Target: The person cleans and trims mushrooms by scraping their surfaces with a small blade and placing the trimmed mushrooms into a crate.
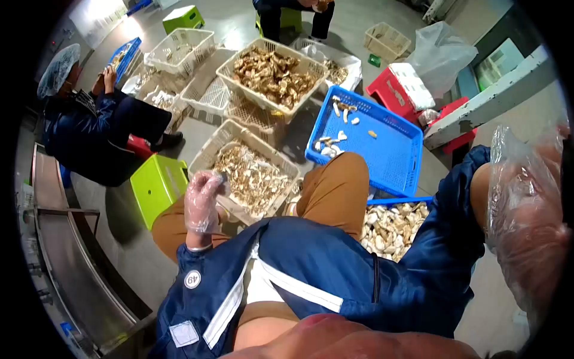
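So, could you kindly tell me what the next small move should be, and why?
I'd perhaps lower the right hand toward the crate of pieces in front: it looks raised close to the camera, well away from that crate, while the left hand is near it.

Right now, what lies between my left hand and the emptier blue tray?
In the head view, a cream crate of brownish pieces separates your left hand from that tray.

Worn are a white-trimmed navy jacket (323, 254) (round numbered badge (192, 279) attached), brown trousers (336, 191) and clear plastic gloves (202, 206).
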